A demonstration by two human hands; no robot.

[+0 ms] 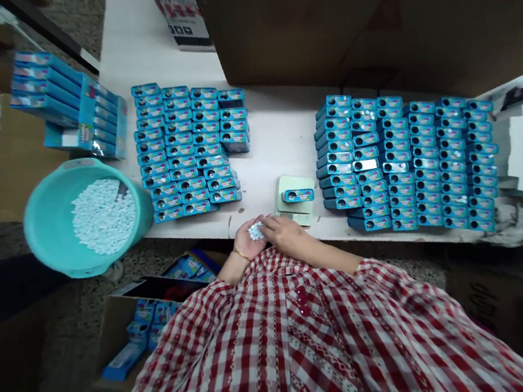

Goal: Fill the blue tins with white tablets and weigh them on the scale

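A small heap of white pellet-like pieces [255, 231] lies in my left hand [244, 243], which is cupped palm up at the table's front edge. My right hand [286, 232] reaches across from the right, its fingers close together and their tips at the heap; whatever they pinch is hidden. Just beyond my hands sits a pale green weighing scale [294, 182] with one blue box [299, 195] lying on its plate. To the left, a turquoise bucket [43, 218] contains many more of the white pieces [103, 220] and a partly visible scoop-like object [121, 190].
Rows of blue boxes stand at left [181, 148] and right [406, 164] on the white table [276, 130]. A large brown carton [316, 21] rises behind. Blue display packs [81, 110] stack by the bucket. Below is an open carton [108, 328] of blue packets.
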